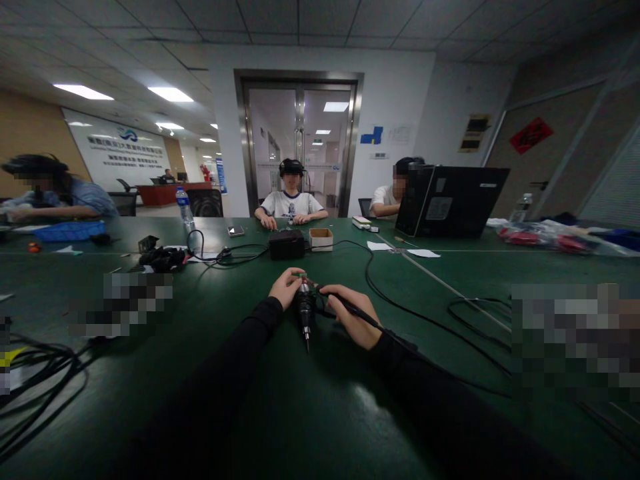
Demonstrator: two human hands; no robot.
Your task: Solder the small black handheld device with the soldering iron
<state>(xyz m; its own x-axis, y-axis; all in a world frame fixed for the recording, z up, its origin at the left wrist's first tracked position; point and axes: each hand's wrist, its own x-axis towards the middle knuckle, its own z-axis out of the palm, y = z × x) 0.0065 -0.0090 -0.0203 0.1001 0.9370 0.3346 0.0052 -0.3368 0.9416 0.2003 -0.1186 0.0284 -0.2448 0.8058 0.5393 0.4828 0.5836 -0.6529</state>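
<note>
My left hand (285, 288) is closed on the top of a small dark object (305, 312) with a green circuit board and a metal tip pointing toward me; it lies on the green table (310, 413). My right hand (354, 319) grips a thin black corded tool (350, 308) like a pen, its tip aimed at the object. Both sleeves are black.
A black box (287, 244) and a small cardboard box (321, 239) sit beyond my hands. Black cables (425, 320) run to the right and at the left edge (35, 380). An open laptop (453, 201) stands at the right. Three people sit at the far side.
</note>
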